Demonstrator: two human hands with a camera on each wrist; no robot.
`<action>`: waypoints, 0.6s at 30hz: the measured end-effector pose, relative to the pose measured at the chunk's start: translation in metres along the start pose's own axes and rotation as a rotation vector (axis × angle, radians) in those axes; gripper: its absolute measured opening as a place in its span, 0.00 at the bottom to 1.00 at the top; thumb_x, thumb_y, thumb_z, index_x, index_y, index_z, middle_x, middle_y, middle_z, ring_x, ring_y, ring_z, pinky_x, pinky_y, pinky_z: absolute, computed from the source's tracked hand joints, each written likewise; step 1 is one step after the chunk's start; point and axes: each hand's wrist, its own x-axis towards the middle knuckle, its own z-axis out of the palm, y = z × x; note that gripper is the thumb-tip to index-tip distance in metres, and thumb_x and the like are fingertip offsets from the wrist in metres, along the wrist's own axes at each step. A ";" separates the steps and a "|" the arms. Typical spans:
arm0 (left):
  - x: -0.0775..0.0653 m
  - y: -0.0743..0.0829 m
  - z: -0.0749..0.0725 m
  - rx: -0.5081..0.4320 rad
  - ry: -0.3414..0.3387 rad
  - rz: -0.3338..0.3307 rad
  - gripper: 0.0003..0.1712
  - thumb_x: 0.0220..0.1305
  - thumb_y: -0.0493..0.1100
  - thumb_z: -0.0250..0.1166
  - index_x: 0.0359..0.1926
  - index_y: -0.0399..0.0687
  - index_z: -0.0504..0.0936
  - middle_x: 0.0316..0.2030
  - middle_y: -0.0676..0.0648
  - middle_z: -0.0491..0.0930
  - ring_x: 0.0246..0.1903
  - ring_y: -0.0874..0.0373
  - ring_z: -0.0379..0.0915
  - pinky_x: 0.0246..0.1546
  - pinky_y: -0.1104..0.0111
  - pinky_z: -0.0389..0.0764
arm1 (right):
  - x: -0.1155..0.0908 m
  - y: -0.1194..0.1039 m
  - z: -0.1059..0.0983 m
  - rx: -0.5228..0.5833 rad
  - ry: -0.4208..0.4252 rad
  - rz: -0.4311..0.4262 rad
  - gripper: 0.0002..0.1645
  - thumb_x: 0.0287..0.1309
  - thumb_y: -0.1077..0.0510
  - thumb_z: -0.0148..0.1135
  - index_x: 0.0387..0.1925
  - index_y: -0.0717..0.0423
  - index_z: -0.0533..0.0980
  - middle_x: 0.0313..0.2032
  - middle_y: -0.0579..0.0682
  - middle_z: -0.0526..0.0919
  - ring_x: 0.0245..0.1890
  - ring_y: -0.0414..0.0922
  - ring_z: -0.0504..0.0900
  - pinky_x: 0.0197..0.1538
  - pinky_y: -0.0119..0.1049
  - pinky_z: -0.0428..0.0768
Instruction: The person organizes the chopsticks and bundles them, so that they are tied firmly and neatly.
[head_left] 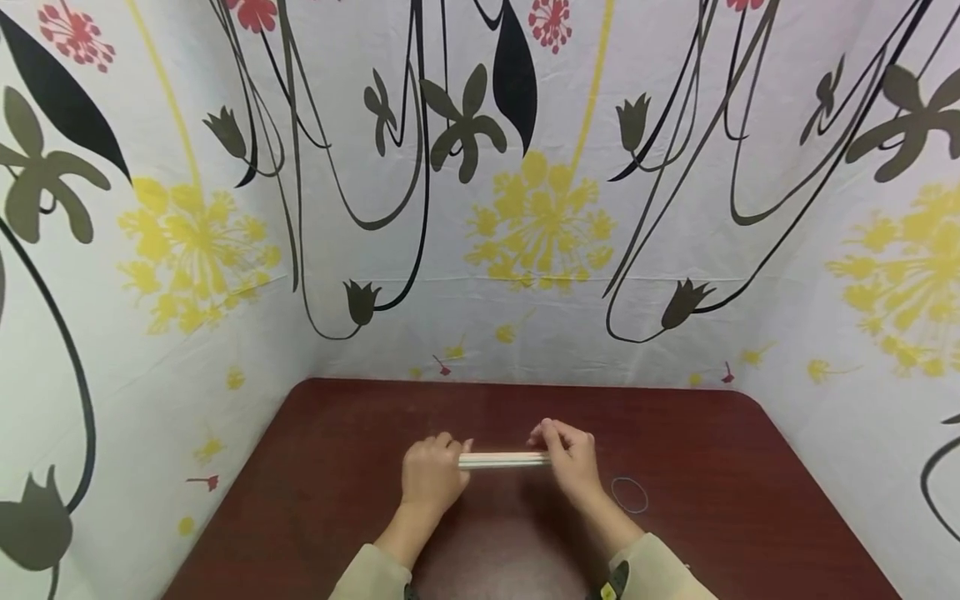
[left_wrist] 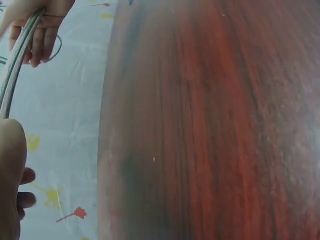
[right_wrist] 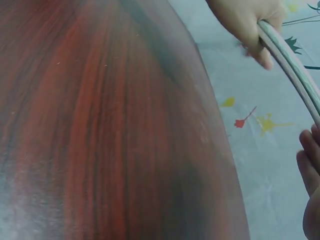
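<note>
A bundle of thin pale sticks is held level between both hands over the dark table. My left hand grips the left end in a curled fist, back of the hand up, hiding that end. At the other end, my right hand holds the bundle, with its thumb on the near side and its fingers beyond. In the left wrist view, the sticks meet the palm of the right hand, whose lower fingers hang loosely. The right wrist view shows the left fist around the far end.
A thin loop like a rubber band lies on the table just right of the right forearm. The reddish-brown table has rounded far corners. White cloth printed with flowers hangs behind it and along both sides.
</note>
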 end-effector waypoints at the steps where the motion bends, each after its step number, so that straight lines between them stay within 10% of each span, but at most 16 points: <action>1: 0.000 0.001 -0.001 0.005 -0.016 -0.001 0.23 0.54 0.48 0.71 0.09 0.50 0.72 0.13 0.54 0.69 0.11 0.58 0.65 0.13 0.69 0.67 | 0.001 0.000 -0.001 0.000 0.008 -0.046 0.17 0.72 0.67 0.51 0.33 0.57 0.84 0.29 0.51 0.89 0.21 0.37 0.80 0.28 0.24 0.74; 7: -0.001 0.001 -0.002 0.027 -0.091 -0.046 0.27 0.55 0.48 0.70 0.08 0.53 0.65 0.07 0.55 0.62 0.06 0.60 0.59 0.10 0.69 0.61 | 0.002 0.001 -0.005 0.078 0.001 -0.254 0.27 0.79 0.58 0.35 0.59 0.74 0.73 0.52 0.66 0.83 0.57 0.47 0.81 0.59 0.28 0.73; 18: 0.000 -0.001 -0.006 0.005 -0.058 -0.048 0.25 0.53 0.47 0.70 0.08 0.52 0.66 0.07 0.54 0.64 0.06 0.58 0.60 0.09 0.66 0.62 | 0.003 0.003 -0.007 0.326 -0.070 -0.130 0.45 0.78 0.38 0.20 0.76 0.71 0.49 0.74 0.48 0.63 0.77 0.47 0.55 0.72 0.33 0.52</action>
